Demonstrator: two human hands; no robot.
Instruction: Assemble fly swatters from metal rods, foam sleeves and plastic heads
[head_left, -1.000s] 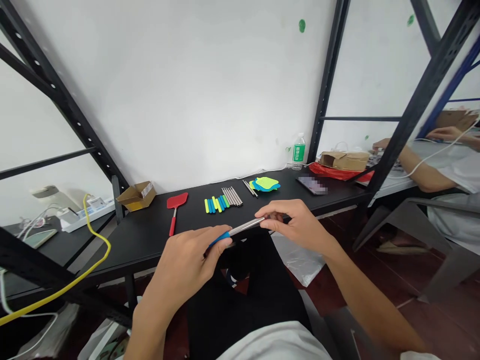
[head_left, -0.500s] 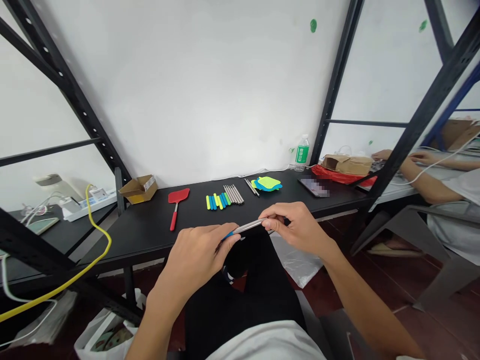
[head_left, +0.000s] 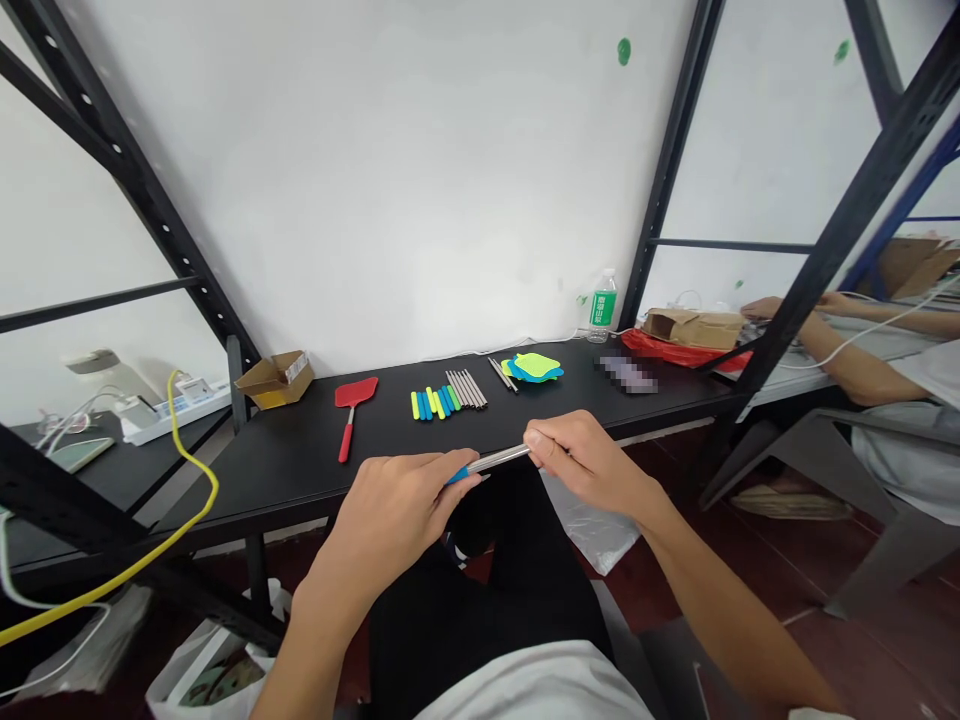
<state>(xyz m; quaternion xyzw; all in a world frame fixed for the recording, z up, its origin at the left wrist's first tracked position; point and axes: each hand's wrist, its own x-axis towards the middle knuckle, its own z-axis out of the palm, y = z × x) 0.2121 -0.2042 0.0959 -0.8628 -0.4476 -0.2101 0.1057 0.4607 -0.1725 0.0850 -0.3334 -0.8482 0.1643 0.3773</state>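
Your right hand (head_left: 581, 460) has curled over the silver rod's (head_left: 501, 457) end.
It looks light and stiff, maybe a bit slippery — the blue grip (head_left: 459, 474) seems best to hold. Your left hand (head_left: 394, 510) pinches that blue part, your right fingers close round the far end — and the shiny middle sits between them, near the black table's (head_left: 300, 450) front edge.
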